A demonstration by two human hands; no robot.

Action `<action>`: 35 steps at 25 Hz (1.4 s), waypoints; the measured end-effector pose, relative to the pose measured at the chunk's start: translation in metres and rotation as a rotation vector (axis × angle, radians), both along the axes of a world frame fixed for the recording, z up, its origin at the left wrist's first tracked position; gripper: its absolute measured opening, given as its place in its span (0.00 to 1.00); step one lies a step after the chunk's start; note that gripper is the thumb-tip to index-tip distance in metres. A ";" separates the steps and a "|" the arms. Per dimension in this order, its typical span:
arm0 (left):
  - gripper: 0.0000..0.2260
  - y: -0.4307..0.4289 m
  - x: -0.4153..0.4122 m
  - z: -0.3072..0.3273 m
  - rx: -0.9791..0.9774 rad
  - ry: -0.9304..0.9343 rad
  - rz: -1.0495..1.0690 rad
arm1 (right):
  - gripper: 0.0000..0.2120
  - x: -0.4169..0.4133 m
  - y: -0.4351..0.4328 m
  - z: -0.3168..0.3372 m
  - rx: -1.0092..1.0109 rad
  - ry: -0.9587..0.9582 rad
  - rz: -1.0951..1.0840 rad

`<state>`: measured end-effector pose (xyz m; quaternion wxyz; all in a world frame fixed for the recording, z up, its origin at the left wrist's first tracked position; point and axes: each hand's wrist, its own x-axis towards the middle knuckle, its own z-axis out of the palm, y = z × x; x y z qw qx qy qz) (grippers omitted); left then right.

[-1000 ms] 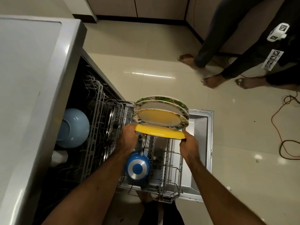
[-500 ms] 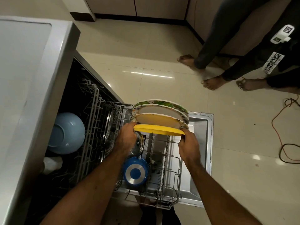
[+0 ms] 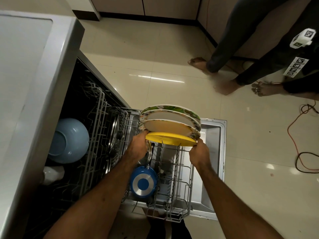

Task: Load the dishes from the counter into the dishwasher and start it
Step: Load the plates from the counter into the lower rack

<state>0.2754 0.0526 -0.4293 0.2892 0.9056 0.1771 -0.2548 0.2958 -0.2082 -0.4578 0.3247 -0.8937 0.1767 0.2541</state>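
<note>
A yellow plate (image 3: pixel 170 139) stands on edge in the pulled-out lower rack (image 3: pixel 179 195) of the open dishwasher. My left hand (image 3: pixel 138 146) grips its left rim and my right hand (image 3: pixel 199 152) grips its right rim. Right behind it stand three floral-rimmed plates (image 3: pixel 170 118), upright in the same rack. A blue pan (image 3: pixel 143 183) rests bottom-up in the rack below my left forearm, with a steel lid (image 3: pixel 148 152) partly hidden by my left hand. A light blue bowl (image 3: pixel 69 140) sits inside the machine at left.
The grey counter (image 3: pixel 25 75) fills the left side. The open dishwasher door (image 3: pixel 214 152) lies flat under the rack. Two people stand barefoot on the tiled floor at top right (image 3: pixel 224 87). An orange and black cable (image 3: pixel 300 152) runs along the floor at right.
The yellow plate has gone down a little between the rack tines and now stands closer to the floral plates. Both hands stayed on its rim.
</note>
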 end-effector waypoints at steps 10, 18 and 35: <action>0.32 -0.012 -0.013 0.032 0.010 0.042 -0.040 | 0.34 -0.028 0.004 0.035 0.055 -0.067 0.122; 0.37 -0.023 -0.031 0.130 0.180 -0.057 -0.298 | 0.36 -0.029 0.028 0.132 -0.185 -0.210 0.545; 0.31 0.036 -0.151 0.365 0.563 -0.302 -0.457 | 0.32 -0.080 0.126 0.339 -0.069 -0.819 1.199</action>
